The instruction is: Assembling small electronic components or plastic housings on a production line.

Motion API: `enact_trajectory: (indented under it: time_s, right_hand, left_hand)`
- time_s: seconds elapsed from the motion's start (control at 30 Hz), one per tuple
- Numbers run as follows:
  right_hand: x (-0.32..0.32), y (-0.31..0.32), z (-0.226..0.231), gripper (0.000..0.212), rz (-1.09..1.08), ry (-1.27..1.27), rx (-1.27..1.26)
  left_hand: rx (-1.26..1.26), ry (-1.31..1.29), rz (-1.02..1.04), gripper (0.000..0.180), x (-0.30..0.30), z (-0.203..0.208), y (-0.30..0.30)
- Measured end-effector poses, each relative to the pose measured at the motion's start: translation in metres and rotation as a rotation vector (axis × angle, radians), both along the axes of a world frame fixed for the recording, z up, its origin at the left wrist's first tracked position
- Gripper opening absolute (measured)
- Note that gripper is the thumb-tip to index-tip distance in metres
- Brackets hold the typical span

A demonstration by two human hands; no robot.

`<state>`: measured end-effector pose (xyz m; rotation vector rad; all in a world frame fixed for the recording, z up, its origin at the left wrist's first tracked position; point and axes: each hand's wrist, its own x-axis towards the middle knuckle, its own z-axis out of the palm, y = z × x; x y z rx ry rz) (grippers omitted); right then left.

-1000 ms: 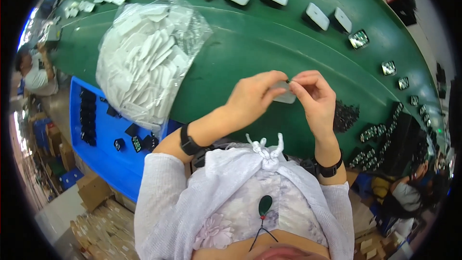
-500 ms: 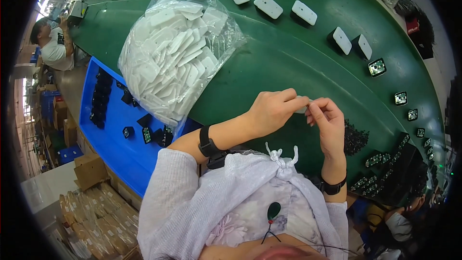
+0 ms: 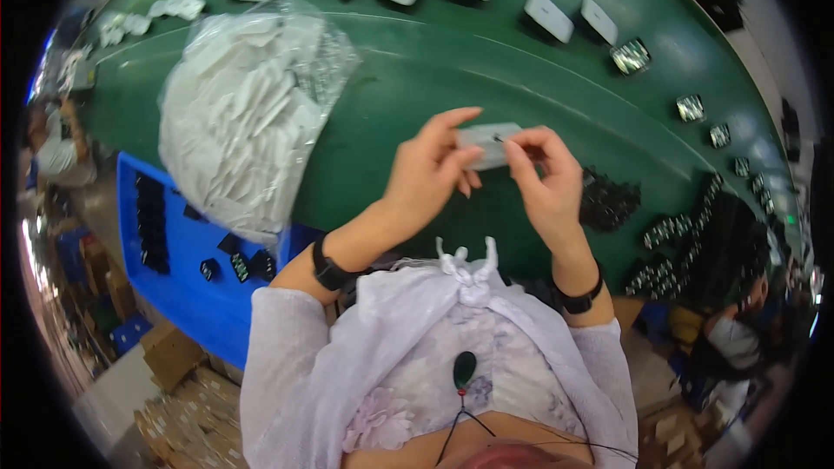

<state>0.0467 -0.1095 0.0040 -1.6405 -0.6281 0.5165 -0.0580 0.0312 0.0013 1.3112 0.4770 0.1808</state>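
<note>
Both hands pinch a small white plate above the green belt, near the middle of the frame.

Compared with half a second ago, the hands sit higher and more central in the picture, and the left hand (image 3: 430,175) shows its index finger stretched out straight toward the upper right instead of curled over the piece. The white plate (image 3: 488,144) is a flat rounded rectangle, its long axis running roughly left to right across the frame with a slight tilt, its broad face turned up toward the camera. The left thumb and fingers close on its left end; the right hand (image 3: 549,181) grips the right end with narrow, bent fingertips. The clear bag of white parts (image 3: 248,113) lies at upper left, a blue tray (image 3: 174,287) below it, and a heap of small black parts (image 3: 608,202) just right of the right hand on the green belt (image 3: 417,61).
</note>
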Motion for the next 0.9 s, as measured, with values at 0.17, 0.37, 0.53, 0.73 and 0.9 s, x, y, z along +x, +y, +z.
enact_trajectory:
  time_s: [0.17,0.37,0.53,0.73,0.9]
  right_hand:
    - [-0.002,0.001,0.004,0.006,-0.011,-0.165,-0.053]
    - [-0.005,-0.001,0.004,0.007,-0.002,-0.299,-0.117]
    - [-0.002,0.003,-0.002,0.01,-0.021,-0.596,-0.076]
    - [-0.003,0.006,-0.001,0.01,-0.003,-0.423,-0.052]
    - [-0.006,0.011,0.003,0.006,0.014,-0.019,-0.033]
  left_hand:
    - [-0.139,-0.028,0.006,0.026,0.001,-0.01,0.005]
    - [-0.114,-0.013,-0.025,0.014,0.0,-0.012,0.003]
    - [-0.069,-0.061,0.002,0.011,0.001,-0.011,-0.004]
    - [-0.08,-0.088,0.01,0.01,0.004,-0.014,-0.003]
    - [0.161,-0.131,0.084,0.006,0.001,-0.01,-0.002]
